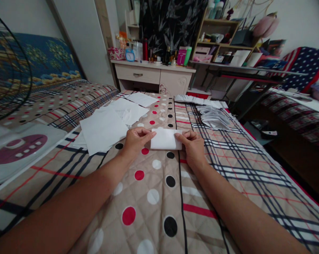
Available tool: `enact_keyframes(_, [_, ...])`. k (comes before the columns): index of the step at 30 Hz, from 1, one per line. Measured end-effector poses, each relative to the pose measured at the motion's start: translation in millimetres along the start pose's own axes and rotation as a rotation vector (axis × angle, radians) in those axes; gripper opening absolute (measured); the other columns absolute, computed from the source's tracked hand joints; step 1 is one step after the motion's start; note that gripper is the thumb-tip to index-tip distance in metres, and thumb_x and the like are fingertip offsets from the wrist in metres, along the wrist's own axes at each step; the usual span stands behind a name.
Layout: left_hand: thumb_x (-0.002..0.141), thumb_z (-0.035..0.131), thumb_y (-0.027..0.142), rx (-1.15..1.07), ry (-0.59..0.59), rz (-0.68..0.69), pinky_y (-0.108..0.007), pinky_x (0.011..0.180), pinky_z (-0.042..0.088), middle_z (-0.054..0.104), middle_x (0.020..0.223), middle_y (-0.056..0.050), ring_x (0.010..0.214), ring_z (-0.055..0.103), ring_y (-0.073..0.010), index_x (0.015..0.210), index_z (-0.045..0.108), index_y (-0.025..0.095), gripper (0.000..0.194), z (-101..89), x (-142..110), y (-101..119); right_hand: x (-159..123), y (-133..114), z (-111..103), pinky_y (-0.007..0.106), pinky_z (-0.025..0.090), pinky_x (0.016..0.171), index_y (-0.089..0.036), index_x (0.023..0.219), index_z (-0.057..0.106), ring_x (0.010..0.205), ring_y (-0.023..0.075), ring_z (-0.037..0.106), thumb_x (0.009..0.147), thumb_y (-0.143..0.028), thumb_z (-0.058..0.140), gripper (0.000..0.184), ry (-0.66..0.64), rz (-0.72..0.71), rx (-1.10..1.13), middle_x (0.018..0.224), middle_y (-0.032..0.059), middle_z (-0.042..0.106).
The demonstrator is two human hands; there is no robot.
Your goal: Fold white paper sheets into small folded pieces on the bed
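Note:
A small white folded sheet of paper is held up over the middle of the patterned bedspread. My left hand pinches its left edge between thumb and fingers. At the other end, my right hand grips the right edge, thumb on the near face. Loose white sheets lie overlapping to the left, some with faint print. On the right rests a pile of folded papers, and behind it runs a row of folded white papers.
At the far left stands a wire-caged fan beside a white item with a purple oval print. A cream dresser holding bottles and a blue clock is behind the bed. To the right is a desk with shelves.

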State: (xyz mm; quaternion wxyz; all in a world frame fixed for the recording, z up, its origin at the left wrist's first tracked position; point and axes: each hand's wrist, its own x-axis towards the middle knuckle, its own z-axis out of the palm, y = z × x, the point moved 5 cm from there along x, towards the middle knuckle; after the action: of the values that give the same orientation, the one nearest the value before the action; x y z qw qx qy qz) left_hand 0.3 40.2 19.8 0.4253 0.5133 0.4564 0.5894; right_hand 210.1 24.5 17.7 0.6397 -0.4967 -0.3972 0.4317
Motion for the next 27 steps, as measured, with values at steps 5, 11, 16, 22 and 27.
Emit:
enact_keyframes(5, [0.058, 0.082, 0.035, -0.014, 0.005, -0.014, -0.025, 0.059, 0.044, 0.066, 0.063, -0.001, 0.058, 0.056, -0.0116, 0.061, 0.066, 0.015, 0.026, -0.2, 1, -2, 0, 1, -1, 0.025, 0.039, 0.049, -0.021, 0.055, 0.051, 0.054, 0.011, 0.047, 0.054, -0.032, 0.083, 0.033, 0.011, -0.001, -0.017, 0.061, -0.0026, 0.055])
enact_keyframes(11, [0.056, 0.084, 0.031, -0.058, 0.015, -0.03, -0.022, 0.055, 0.043, 0.065, 0.061, 0.001, 0.056, 0.057, -0.0105, 0.062, 0.059, 0.015, 0.03, -0.6, 0, -1, 0, 1, -1, 0.025, 0.04, 0.05, -0.02, 0.057, 0.052, 0.054, 0.0113, 0.05, 0.051, -0.029, 0.084, 0.034, 0.034, 0.008, 0.007, 0.061, -0.0029, 0.056])
enact_keyframes(16, [0.056, 0.082, 0.027, -0.084, 0.001, -0.07, -0.023, 0.054, 0.045, 0.068, 0.064, 0.001, 0.057, 0.062, -0.0144, 0.083, 0.054, 0.019, 0.04, -2.2, 0, -4, 1, -5, -1, 0.025, 0.037, 0.048, -0.021, 0.062, 0.052, 0.051, 0.0108, 0.047, 0.056, -0.027, 0.081, 0.03, -0.003, -0.069, -0.1, 0.06, -0.0041, 0.056])
enact_keyframes(22, [0.066, 0.069, 0.019, 0.347, -0.117, 0.033, -0.023, 0.05, 0.041, 0.063, 0.057, 0.001, 0.05, 0.056, -0.0129, 0.086, 0.065, 0.016, 0.021, 3.2, 0, -1, 10, -2, -1, 0.026, 0.033, 0.05, -0.022, 0.06, 0.053, 0.05, 0.0113, 0.045, 0.057, -0.021, 0.074, 0.022, -0.089, -0.194, -0.461, 0.055, -0.0051, 0.054])
enact_keyframes(27, [0.072, 0.063, 0.014, 0.79, -0.186, 0.21, -0.027, 0.06, 0.043, 0.064, 0.063, 0.0, 0.058, 0.056, -0.0144, 0.086, 0.071, 0.018, 0.016, 12.6, -3, 7, 8, -6, 8, 0.025, 0.028, 0.052, -0.02, 0.064, 0.059, 0.053, 0.0115, 0.047, 0.064, -0.021, 0.065, 0.006, -0.177, -0.301, -0.929, 0.058, -0.0038, 0.058])
